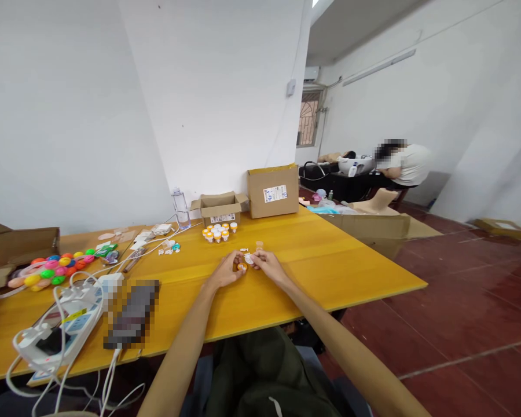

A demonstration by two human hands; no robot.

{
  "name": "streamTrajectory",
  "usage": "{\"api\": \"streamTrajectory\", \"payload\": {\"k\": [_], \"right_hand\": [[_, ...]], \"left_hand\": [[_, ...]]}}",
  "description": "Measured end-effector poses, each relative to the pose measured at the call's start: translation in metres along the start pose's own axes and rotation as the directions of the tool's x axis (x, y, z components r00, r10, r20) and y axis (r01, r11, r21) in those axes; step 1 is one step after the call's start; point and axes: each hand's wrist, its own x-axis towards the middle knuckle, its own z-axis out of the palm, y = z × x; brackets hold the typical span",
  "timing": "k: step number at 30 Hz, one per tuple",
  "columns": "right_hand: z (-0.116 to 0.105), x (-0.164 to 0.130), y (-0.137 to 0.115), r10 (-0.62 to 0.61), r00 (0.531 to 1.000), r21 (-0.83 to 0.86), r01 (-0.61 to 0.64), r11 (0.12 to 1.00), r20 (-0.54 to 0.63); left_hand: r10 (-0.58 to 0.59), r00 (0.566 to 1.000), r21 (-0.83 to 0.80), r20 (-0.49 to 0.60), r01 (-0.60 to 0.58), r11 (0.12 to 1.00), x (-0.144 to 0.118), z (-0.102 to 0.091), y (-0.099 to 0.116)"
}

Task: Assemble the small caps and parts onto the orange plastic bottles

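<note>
My left hand is closed around the side of a small round orange-rimmed piece low over the yellow table. Just right of it, my right hand pinches a small whitish, see-through piece. The two hands almost meet, and fingers cover part of both pieces. Beyond the fingertips lies a tiny white part. A small clear, orange-tinted cup stands behind my right hand. Farther back is a group of several little containers with white tops and orange bands.
An open carton, a larger box and a clear bottle stand by the wall. Left are colourful balls, a power strip with cables and a dark phone-like device. A person sits far right.
</note>
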Motion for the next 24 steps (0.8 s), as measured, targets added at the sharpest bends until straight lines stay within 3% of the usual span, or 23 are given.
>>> {"api": "streamTrajectory", "payload": {"k": [9,16,24], "right_hand": [[0.009,0.010,0.006,-0.059,0.998,-0.094,0.058,0.994,-0.008],[0.020,0.004,0.006,-0.039,0.997,-0.124,0.030,0.992,-0.073],[0.022,-0.005,-0.004,-0.130,0.991,-0.237,0.116,0.964,-0.041]], "left_hand": [[-0.016,1.000,-0.131,-0.009,0.015,0.991,0.001,0.002,-0.003],[-0.037,0.999,-0.122,-0.009,0.036,0.992,0.001,0.001,-0.001],[-0.051,0.999,-0.139,0.000,0.051,0.989,-0.001,0.003,0.000]]}}
